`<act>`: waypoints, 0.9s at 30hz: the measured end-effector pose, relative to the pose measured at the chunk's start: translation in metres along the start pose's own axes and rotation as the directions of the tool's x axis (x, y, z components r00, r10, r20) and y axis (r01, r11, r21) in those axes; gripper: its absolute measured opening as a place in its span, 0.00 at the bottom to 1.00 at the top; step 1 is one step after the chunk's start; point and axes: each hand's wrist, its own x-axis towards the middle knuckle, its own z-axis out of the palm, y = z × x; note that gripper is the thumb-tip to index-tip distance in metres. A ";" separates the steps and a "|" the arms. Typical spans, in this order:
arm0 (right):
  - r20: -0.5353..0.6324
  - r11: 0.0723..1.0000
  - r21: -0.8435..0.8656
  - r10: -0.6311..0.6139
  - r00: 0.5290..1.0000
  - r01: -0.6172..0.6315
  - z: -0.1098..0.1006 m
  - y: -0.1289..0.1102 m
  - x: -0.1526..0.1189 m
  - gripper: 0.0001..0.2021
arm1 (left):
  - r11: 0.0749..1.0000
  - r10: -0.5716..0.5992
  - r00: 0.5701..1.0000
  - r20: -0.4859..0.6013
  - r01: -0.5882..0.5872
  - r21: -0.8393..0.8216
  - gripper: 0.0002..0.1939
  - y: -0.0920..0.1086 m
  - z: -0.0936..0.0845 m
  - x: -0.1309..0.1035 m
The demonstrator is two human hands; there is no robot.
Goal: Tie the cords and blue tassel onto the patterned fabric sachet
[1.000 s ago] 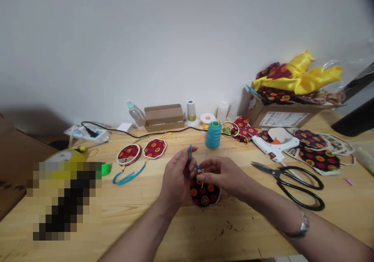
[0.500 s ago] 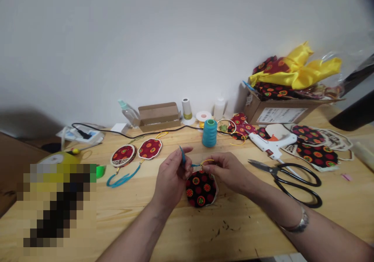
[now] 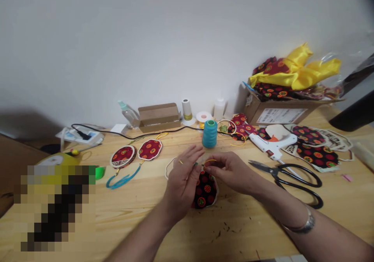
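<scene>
Turned over and extended since the frame half a second earlier, the left hand (image 3: 181, 179) now shows its back at the centre of the view, its fingers pointing to the upper right, while the right hand (image 3: 228, 172) keeps nearly the same place. The black patterned piece (image 3: 207, 190) lies on the wooden table (image 3: 131, 219) at lower centre, its left part covered by the left hand. Being roundish with a scalloped pale rim, it offers no clear long axis; the line that matters is the yellow cord (image 3: 209, 160) at its top edge, which curves nearly level across the frame toward the right fingertips. Of the two hands, the right is the nearer to this cord, and its thumb and forefinger are closed in a pinch on it, just above the piece. The left hand is flattened, fingers close together; whether its hidden side grips anything cannot be told. The knotted point thus sits between the hands, to the right of the left thumb. The blue thread cone (image 3: 209, 135) stands above them in the frame, and the scissors (image 3: 274, 171) lie at centre right, apart from both.
</scene>
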 end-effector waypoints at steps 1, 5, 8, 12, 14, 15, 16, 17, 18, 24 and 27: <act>0.009 1.000 0.006 -0.013 1.000 0.013 -0.001 -0.001 0.000 0.07 | 0.999 -0.037 0.999 0.038 0.038 -0.021 0.17 -0.001 0.001 -0.001; 0.057 0.999 0.042 -0.032 0.998 0.029 -0.003 -0.005 -0.002 0.08 | 0.995 -0.090 0.992 0.084 0.093 -0.041 0.17 -0.005 0.001 -0.001; 0.060 1.000 -0.001 -0.022 0.998 0.022 -0.003 -0.006 -0.003 0.07 | 0.997 -0.080 0.991 0.110 0.079 0.006 0.16 -0.004 0.001 0.001; 0.013 0.999 -0.051 0.012 1.000 -0.011 -0.004 -0.006 -0.003 0.07 | 0.992 -0.121 0.977 0.177 0.123 0.000 0.15 -0.001 0.002 0.004; 0.002 0.998 -0.067 0.008 1.000 -0.007 -0.005 -0.006 -0.002 0.07 | 0.987 -0.153 0.971 0.184 0.161 -0.030 0.14 0.000 0.002 0.004; 0.001 0.997 -0.076 0.006 1.000 -0.006 -0.005 -0.006 -0.002 0.07 | 0.984 -0.166 0.971 0.174 0.175 -0.040 0.13 0.000 0.002 0.004; 0.000 0.996 -0.085 0.007 1.000 -0.007 -0.006 -0.005 -0.002 0.07 | 0.982 -0.176 0.971 0.160 0.185 -0.043 0.13 -0.001 0.003 0.004; 0.000 0.996 -0.092 0.009 1.000 -0.009 -0.006 -0.005 -0.002 0.07 | 0.982 -0.180 0.973 0.147 0.187 -0.034 0.12 -0.002 0.003 0.004; 0.000 0.995 -0.097 0.011 1.000 -0.011 -0.007 -0.004 -0.001 0.08 | 0.983 -0.179 0.974 0.140 0.183 -0.013 0.12 -0.003 0.003 0.004; -0.008 0.994 -0.099 0.038 0.999 -0.038 -0.007 0.002 0.001 0.08 | 0.980 -0.166 0.979 0.115 0.151 0.131 0.12 -0.007 0.003 0.003; -0.015 0.995 -0.091 0.042 0.999 -0.043 -0.006 0.003 0.001 0.08 | 0.977 -0.180 0.979 0.095 0.166 0.132 0.11 -0.006 0.003 0.002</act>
